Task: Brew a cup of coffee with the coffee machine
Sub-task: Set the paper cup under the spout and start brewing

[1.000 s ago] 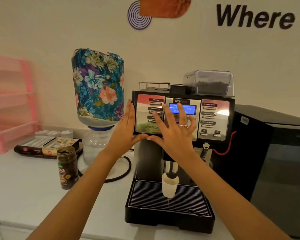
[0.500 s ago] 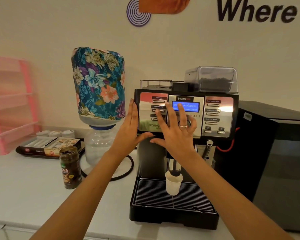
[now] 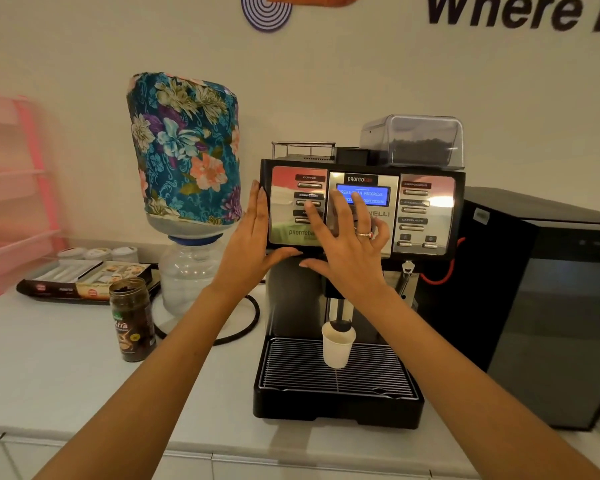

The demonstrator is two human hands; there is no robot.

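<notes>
Step in hand, by judgement: drink selection on the black and chrome coffee machine (image 3: 361, 271), centre of frame. The blue lit display (image 3: 363, 195) appears to read "in progress", so the brew is likely started.

Left hand (image 3: 253, 244): fingers straight, flat against the left edge of the control panel, thumb under its lower rim; nothing grasped. Right hand (image 3: 347, 244): fingers spread and straight, fingertips (image 3: 310, 207) at the left column of slim metal buttons (image 3: 309, 202); grip open, holding nothing.

White paper cup (image 3: 338, 346): upright on the wire drip grille (image 3: 336, 372), directly beneath the spout (image 3: 340, 311), lower centre.

To do it well: one firm press only, left hand steadying the housing; then both hands clear and the cup left untouched, since thin paper tips easily on ridged wire.

Materials: panel glossy and reflective; smoky plastic bean hopper (image 3: 413, 142) at upper right of the machine; pale smooth worktop (image 3: 49, 368).
</notes>
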